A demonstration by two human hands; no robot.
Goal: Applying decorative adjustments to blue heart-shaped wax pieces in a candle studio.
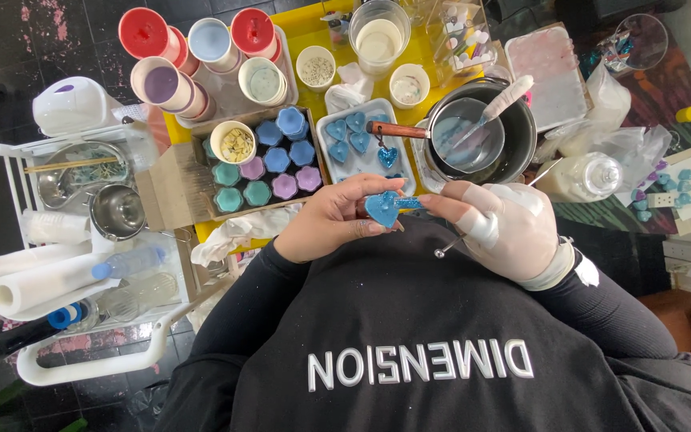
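Observation:
A small blue heart-shaped piece is held close to my chest, between both hands. My left hand, bare, pinches it from the left with fingers and thumb. From the right, my right hand, in a white glove, grips a glittery blue bit at the heart's side. A thin metal pin with a ball end sticks out under the right hand. Just beyond the hands, a white tray holds several more blue hearts.
A cardboard box holds blue, teal and purple flower-shaped pieces. A dark pot carries a small wooden-handled pan and a spatula. Lidded cups stand at the back of the yellow table. A white cart with rolls, bowls and bottles stands left.

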